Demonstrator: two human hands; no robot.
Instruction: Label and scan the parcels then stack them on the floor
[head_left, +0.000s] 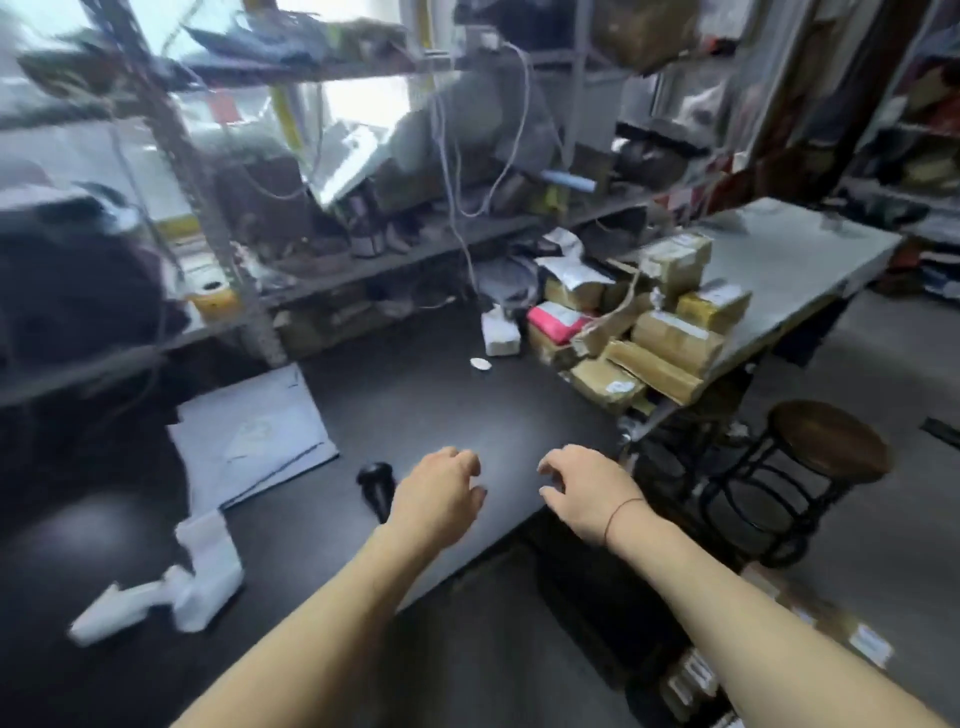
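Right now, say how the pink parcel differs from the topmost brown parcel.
The pink parcel looks like a soft bag; the topmost brown parcel is boxy. The pink parcel lies low in the pile; the topmost brown parcel sits highest. Both rest in that pile.

Empty hands (511, 493) over black table (441, 395), parcels (649, 322) beyond

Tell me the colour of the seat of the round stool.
The stool seat is dark brown, wood-like; the head view shows it best.
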